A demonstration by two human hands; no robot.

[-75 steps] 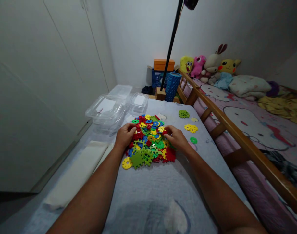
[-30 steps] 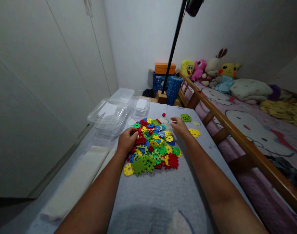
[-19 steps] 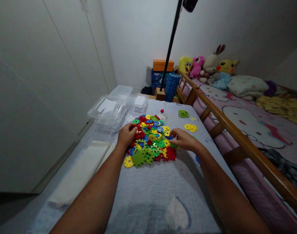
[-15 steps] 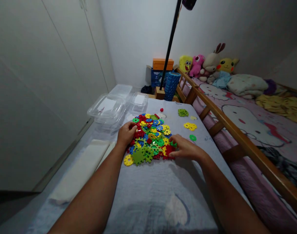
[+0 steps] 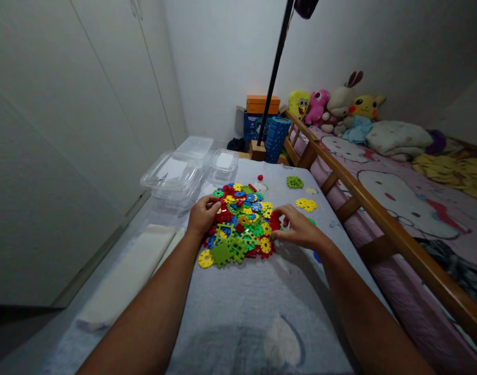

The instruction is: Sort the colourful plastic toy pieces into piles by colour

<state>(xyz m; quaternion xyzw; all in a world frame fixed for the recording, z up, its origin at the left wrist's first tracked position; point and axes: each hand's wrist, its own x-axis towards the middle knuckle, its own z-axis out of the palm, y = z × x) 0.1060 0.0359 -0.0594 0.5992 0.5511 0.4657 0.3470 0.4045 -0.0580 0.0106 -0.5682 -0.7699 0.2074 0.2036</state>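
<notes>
A heap of plastic building pieces [image 5: 242, 221], flower-like discs and notched squares in red, yellow, green and blue, lies on the cloth-covered table. My right hand [image 5: 298, 229] is at the heap's right edge, thumb and fingers closed on a red notched piece [image 5: 275, 221]. At the left side, my left hand [image 5: 203, 214] has its fingers bent and drawn together against red pieces; what lies between them is hidden. Right of the heap sit green notched squares [image 5: 295, 182] and yellow discs [image 5: 306, 204]. A blue piece [image 5: 317, 257] shows partly behind my right wrist.
Clear plastic containers [image 5: 171, 174] stand at the back left, with a smaller one [image 5: 224, 160] beside them. A folded white cloth [image 5: 129, 273] lies near my left forearm. Along the right runs a wooden bed rail [image 5: 351, 200]. A lamp pole [image 5: 275, 73] rises behind the table.
My right hand has closed on the red piece and raised it slightly from the heap's right edge. A blue piece now shows by my right wrist. My left hand stays in place.
</notes>
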